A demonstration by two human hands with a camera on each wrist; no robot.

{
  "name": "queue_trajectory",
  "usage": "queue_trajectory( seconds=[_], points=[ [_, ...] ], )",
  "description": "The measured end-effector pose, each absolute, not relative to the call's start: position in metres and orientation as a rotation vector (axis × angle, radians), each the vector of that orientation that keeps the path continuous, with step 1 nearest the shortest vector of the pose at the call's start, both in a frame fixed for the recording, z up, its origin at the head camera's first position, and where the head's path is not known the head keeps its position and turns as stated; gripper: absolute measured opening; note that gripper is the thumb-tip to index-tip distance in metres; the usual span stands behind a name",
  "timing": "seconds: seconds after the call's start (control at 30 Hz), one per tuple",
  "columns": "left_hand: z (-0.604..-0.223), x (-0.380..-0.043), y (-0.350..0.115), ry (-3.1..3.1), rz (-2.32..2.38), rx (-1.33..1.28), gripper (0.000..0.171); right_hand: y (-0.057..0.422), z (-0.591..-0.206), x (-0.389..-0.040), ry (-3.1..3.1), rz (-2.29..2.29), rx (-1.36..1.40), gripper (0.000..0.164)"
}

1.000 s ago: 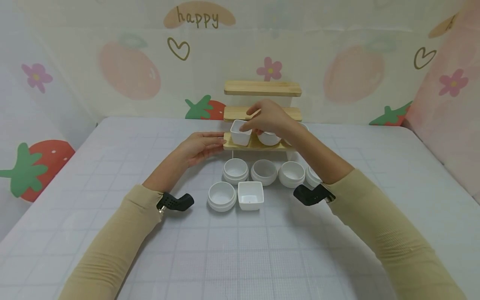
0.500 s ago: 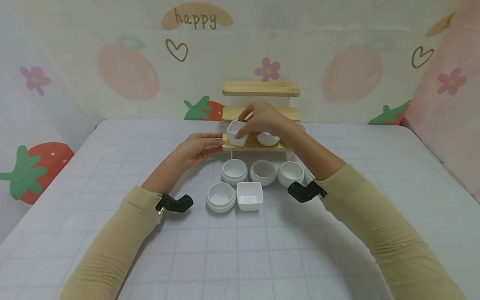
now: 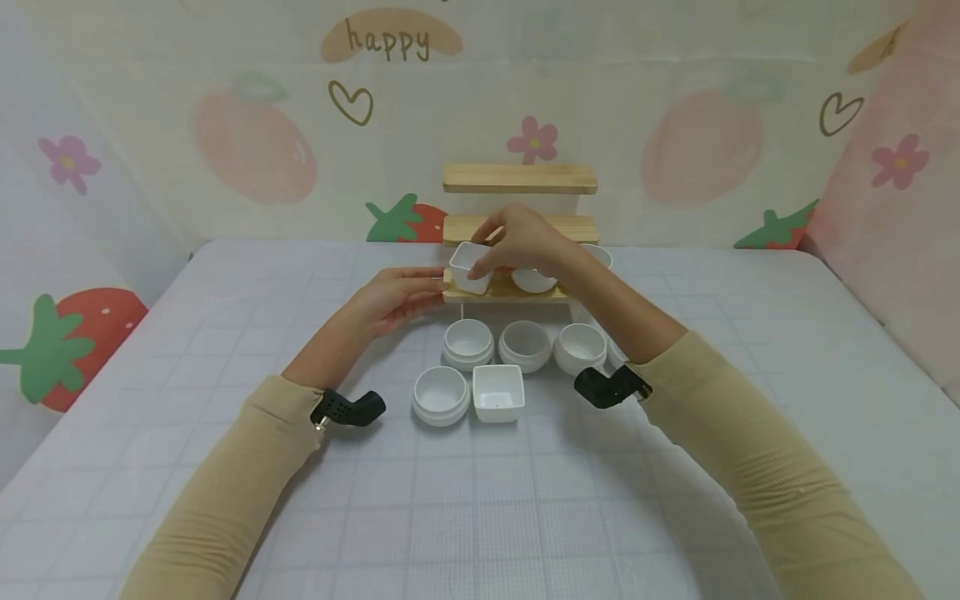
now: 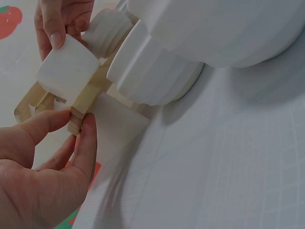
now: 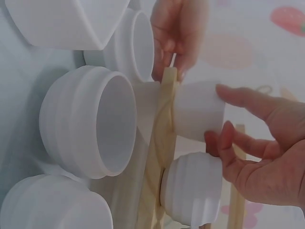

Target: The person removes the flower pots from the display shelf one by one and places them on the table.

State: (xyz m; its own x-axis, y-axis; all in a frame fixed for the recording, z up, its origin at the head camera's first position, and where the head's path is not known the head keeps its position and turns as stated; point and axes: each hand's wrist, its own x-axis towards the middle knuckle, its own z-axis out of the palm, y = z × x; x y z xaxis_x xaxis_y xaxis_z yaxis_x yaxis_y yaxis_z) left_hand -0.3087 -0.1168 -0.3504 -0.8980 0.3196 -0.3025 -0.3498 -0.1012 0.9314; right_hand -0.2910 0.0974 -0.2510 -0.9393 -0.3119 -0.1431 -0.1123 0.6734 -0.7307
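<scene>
At the left end of the lowest wooden shelf board point(image 3: 510, 293), a small square white pot point(image 3: 467, 277) stands slightly turned. My right hand point(image 3: 525, 240) reaches over from the right and grips it by the rim, thumb on one side and fingers on the other, as the right wrist view shows. My left hand point(image 3: 393, 302) pinches the end of that same board point(image 4: 86, 98) between thumb and fingers. Beside the square pot on the board is a round white pot point(image 5: 190, 188). Another white pot point(image 3: 600, 257) at the right end is partly covered by my right forearm.
Two higher wooden boards, a top one point(image 3: 520, 177) and a middle one point(image 3: 465, 229), rise behind. In front of the stand, a row of round white pots point(image 3: 525, 346) sits on the table. Nearer are one round pot point(image 3: 440, 396) and one square pot point(image 3: 498, 393).
My right hand has shifted slightly left and its fingers have closed round the square pot's rim. The pot has moved a little left and turned. My left hand stays on the board end.
</scene>
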Motion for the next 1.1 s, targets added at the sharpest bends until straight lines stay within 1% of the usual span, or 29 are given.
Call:
queue_trajectory(
  seconds=[0.9,1.1],
  points=[
    [-0.352,-0.310,-0.117,1.700,2.078,-0.009,0.053,0.107,-0.253,-0.290,2.556,-1.301,-0.362,0.055],
    [-0.354,-0.310,-0.117,1.694,2.078,0.003,0.053,0.110,-0.252,-0.289,2.573,-1.278,-0.361,0.057]
  ],
)
